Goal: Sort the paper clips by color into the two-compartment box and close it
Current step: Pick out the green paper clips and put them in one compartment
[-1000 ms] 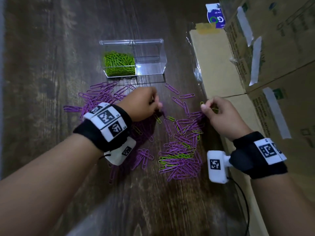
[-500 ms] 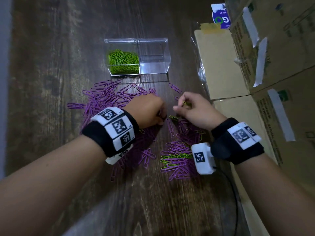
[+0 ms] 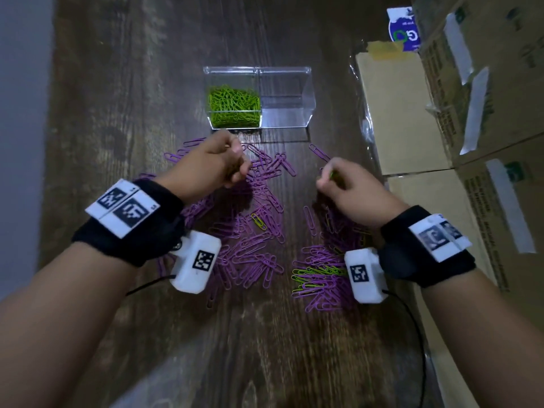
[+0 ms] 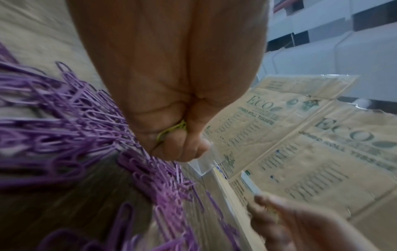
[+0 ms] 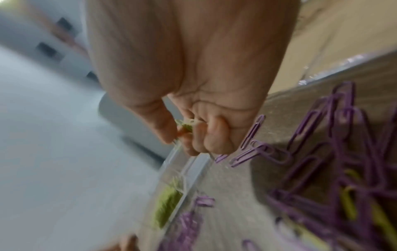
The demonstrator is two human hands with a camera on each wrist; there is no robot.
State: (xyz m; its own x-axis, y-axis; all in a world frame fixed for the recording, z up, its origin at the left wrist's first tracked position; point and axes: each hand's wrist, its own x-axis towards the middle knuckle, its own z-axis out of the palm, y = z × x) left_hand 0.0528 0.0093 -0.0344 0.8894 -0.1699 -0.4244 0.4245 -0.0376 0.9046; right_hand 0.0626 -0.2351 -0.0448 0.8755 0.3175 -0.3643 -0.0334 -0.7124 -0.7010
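Change: left hand (image 3: 216,164) up from the purple clips (image 3: 253,254) to just before the box (image 3: 306,92); green delivery looks near.
Left fingers: curled round green clips (image 4: 171,132).
Right hand (image 3: 350,187): pinches a green clip (image 5: 184,126).
Box: open, long axis left-right; green in left half, right half bare.

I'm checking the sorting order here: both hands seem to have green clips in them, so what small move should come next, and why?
Probably carry the left hand forward over the box and drop its green clip into the left compartment, where the green ones already lie. That hand is nearest the box and its grip is full. The right hand, also pinching green, could follow.
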